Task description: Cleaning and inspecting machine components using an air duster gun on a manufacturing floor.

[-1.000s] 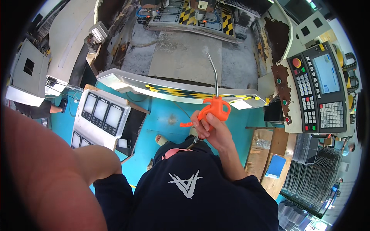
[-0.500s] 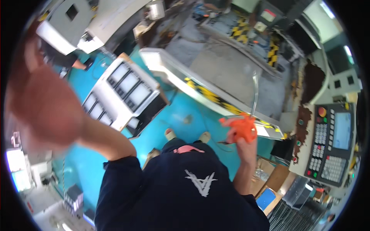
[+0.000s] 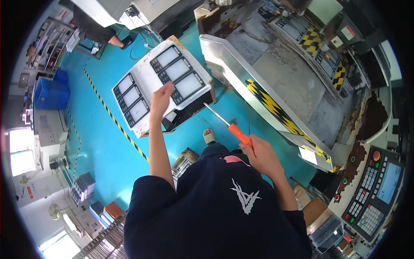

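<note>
My right hand (image 3: pixel 261 155) is wrapped round an orange-handled tool (image 3: pixel 238 133) in front of my body. The tool's long, thin metal shaft slants up and left, with its tip just off the near corner of a white board (image 3: pixel 148 82). That board bears several black-framed pale plates (image 3: pixel 167 57) in two rows. My left hand (image 3: pixel 162 97) reaches over the board's middle, fingers curled together close to the nearer plates. Whether it touches the board, or pinches anything small, cannot be made out.
To the right, a machine bay has a metal sill (image 3: pixel 267 103) with yellow-black tape. A control panel (image 3: pixel 374 194) stands beside it. Below the board sits a crate (image 3: pixel 185 163). Blue bins (image 3: pixel 52 93) are far left; another person's leg (image 3: pixel 116 41) shows at the top.
My left arm has swung from the far left in to the board. My right hand has lowered, and the tool now points up-left instead of upward. The view has turned leftward.
</note>
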{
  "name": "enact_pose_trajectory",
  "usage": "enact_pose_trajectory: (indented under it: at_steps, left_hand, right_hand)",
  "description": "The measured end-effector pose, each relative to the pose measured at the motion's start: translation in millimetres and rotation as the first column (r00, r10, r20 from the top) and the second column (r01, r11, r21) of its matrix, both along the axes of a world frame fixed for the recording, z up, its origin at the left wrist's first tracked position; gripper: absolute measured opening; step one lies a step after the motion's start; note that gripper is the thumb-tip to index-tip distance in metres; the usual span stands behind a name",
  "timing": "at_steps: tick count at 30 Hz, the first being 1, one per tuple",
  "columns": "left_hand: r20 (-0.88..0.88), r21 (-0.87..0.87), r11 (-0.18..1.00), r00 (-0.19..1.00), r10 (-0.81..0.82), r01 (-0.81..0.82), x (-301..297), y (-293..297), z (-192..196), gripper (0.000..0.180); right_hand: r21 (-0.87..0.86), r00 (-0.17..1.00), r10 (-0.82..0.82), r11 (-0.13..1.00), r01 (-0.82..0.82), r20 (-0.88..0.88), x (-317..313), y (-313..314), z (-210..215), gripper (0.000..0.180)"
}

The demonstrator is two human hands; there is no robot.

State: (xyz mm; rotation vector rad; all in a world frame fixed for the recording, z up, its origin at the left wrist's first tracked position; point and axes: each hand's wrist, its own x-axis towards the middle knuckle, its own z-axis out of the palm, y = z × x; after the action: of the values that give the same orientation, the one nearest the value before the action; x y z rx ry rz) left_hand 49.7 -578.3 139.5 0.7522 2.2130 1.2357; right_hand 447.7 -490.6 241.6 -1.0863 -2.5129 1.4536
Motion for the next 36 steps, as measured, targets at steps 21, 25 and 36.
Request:
enact_pose_trajectory:
  at_steps: [21,25,36]
  left_hand:
    - [0.158,-0.002,0.990,0.978,-0.136,0.138,62,35,-18,0.039]
    - [0.243,0.081,0.997,0.970,-0.025,0.005,63,31,-13,0.036]
    - [0.322,-0.014,0.954,0.905,-0.278,0.299,92,14,-51,0.040]
  right_hand:
    - [-0.482,0.984,-0.129,0.859,0.172,0.121,24,-10,0,0.038]
    - [-0.425,0.960,-0.244,0.890,0.166,-0.135,33,-14,-3,0.029]
    - [-0.409,0.957,-0.276,0.886,0.218,-0.089,39,6,6,0.018]
